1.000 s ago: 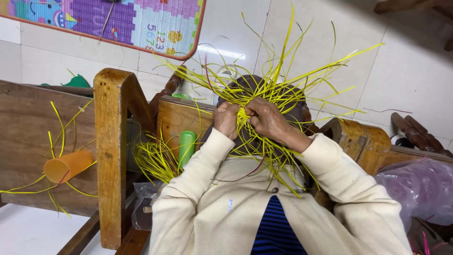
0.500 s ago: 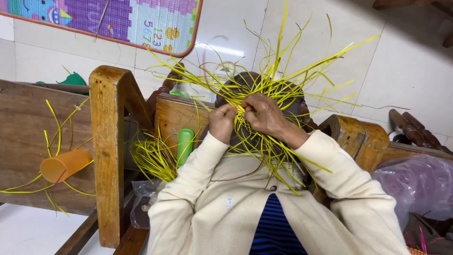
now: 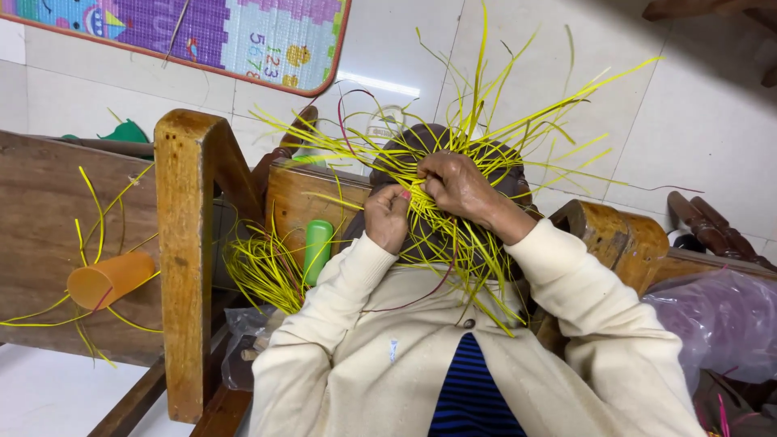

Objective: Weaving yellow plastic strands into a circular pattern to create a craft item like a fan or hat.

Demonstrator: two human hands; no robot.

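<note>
Yellow strips (image 3: 477, 162), thin and flat like plastic or cane weaving strands, fan out in all directions from a dark rounded form (image 3: 421, 235) that sits in front of the person's chest, above the lap. They cross one another tightly at the centre, where the weave is being built, and their free ends stick out loosely into the air, some bowed, some nearly straight. A few reddish-purple strands (image 3: 405, 303) run among them.

The left hand (image 3: 387, 217) is curled closed with its fingertips pinching strips against the form near the crossing. The right hand (image 3: 457, 184) lies over the top of the form, its fingers bent and gripping a cluster of strips just beside the left hand's; the two hands nearly touch.

By the look of them, the strips are very light, springy and smooth. They probably bend easily along their length yet flick back when let go, and a sharp fold would likely crease them. The sensible hold seems to be close to the woven centre, where the strands are pinned, not out at the whippy ends, which would slide through the fingers.

Both arms wear cream sleeves (image 3: 583, 307) over a blue striped top (image 3: 469, 388). To the left, a loose bundle of spare yellow strips (image 3: 263, 271) rests beside a green cylinder (image 3: 317, 247), near a wooden chair post (image 3: 184, 259). Further left, an orange cup (image 3: 109, 277) lies on its side on a wooden board among stray strands. A purple plastic bag (image 3: 712, 324) lies at the right, and a colourful play mat (image 3: 202, 36) lies on the white tiled floor (image 3: 647, 121).
</note>
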